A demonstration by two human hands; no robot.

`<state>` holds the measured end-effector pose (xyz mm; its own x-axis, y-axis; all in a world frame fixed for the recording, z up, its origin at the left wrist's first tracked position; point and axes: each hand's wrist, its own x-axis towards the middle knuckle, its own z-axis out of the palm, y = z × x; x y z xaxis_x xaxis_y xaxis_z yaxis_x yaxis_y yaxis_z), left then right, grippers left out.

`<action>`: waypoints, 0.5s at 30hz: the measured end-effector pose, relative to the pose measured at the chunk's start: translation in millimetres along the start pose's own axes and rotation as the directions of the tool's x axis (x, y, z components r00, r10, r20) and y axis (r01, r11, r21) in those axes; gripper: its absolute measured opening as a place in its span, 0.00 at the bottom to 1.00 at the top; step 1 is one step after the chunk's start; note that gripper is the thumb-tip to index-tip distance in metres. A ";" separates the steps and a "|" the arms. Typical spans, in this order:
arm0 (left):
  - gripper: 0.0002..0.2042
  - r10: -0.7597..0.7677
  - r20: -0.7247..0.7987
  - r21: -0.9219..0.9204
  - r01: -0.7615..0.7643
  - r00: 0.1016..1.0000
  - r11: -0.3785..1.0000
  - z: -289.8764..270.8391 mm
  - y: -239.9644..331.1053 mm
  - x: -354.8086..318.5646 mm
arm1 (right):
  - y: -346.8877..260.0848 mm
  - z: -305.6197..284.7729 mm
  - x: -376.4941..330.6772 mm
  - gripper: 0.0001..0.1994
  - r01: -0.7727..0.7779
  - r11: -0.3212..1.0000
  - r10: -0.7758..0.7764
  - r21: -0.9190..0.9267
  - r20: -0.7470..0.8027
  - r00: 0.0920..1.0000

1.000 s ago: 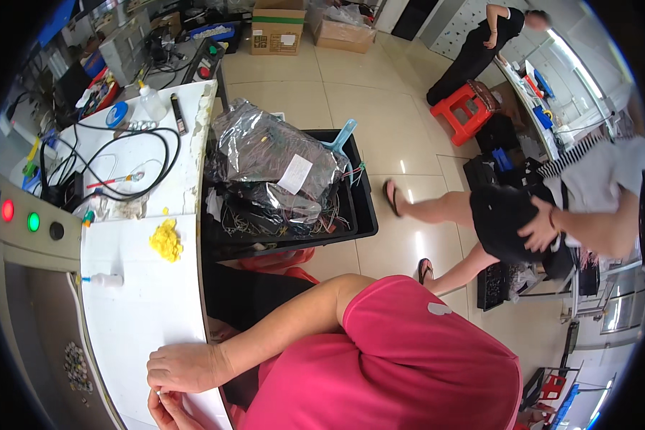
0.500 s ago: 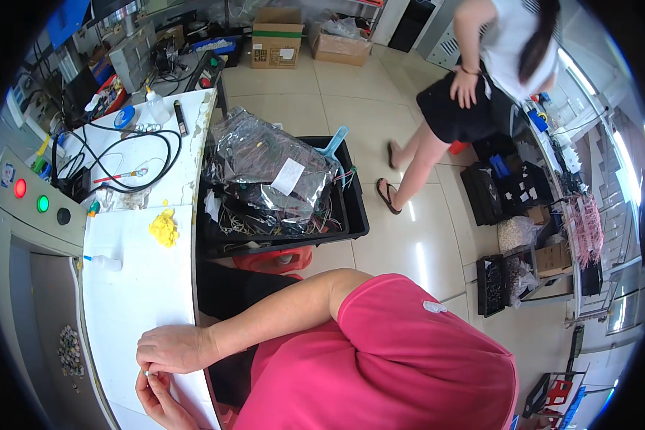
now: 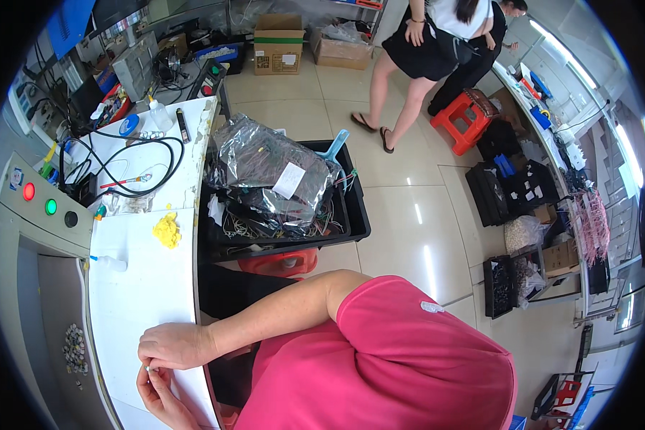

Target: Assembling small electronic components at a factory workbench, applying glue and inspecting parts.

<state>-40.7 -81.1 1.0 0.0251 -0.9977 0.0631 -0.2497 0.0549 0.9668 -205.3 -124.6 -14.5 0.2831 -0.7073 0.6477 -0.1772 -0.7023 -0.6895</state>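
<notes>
My right hand (image 3: 178, 346) and my left hand (image 3: 163, 401) meet over the near part of the white worktop (image 3: 147, 294). Between their fingertips shows a tiny whitish piece (image 3: 149, 369), too small to name. The left thumb and fingers pinch it. Curled fingers of the right hand close down against the same spot; what they grip is hidden. Farther along the worktop lie a crumbled yellow lump (image 3: 167, 231) and a small clear squeeze bottle (image 3: 112, 264) on its side with a blue tip.
A grey control box (image 3: 46, 204) with lit buttons borders the worktop. Black cables (image 3: 172, 161) coil farther off. Beside the worktop, a black bin (image 3: 362, 222) holds a shiny plastic bag and wires. Another person (image 3: 412, 79) stands beyond it, near a red stool (image 3: 466, 118).
The standing person has stepped left and away, bringing the red stool and someone behind it into sight. The picture has shifted slightly. My hands keep the same pose at the tiny piece.
</notes>
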 end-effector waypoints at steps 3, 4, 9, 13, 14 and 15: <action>0.17 0.006 0.018 0.013 -0.006 1.000 1.000 -1.0 0.9 -0.7 | 0.2 0.7 -1.1 0.07 0.000 1.000 0.000 -0.009 0.000 1.000; 0.17 0.004 0.020 0.029 -0.004 1.000 1.000 -1.1 1.4 -1.2 | 0.2 1.3 -1.1 0.07 0.001 1.000 -0.001 -0.011 0.000 1.000; 0.16 0.010 0.008 0.012 -0.010 1.000 1.000 2.8 4.2 -3.3 | -1.3 -0.3 -1.7 0.08 -0.011 1.000 0.011 -0.013 0.013 1.000; 0.16 0.009 0.022 -0.023 -0.009 1.000 1.000 1.2 2.0 -3.6 | -0.9 0.4 -1.7 0.08 -0.021 1.000 0.022 -0.018 0.025 0.999; 0.16 0.007 0.020 -0.021 -0.007 1.000 1.000 0.6 1.9 -3.9 | -1.8 0.4 -1.3 0.08 -0.021 1.000 0.022 -0.014 0.026 0.999; 0.16 0.007 0.019 -0.019 -0.007 1.000 1.000 0.7 2.1 -3.6 | -3.3 -0.3 -0.8 0.07 -0.041 0.999 0.041 0.000 0.021 0.999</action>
<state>-42.0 -77.4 2.7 0.0045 -0.9979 0.0652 -0.2319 0.0624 0.9707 -205.2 -121.7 -12.7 0.2955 -0.7334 0.6122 -0.1887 -0.6730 -0.7152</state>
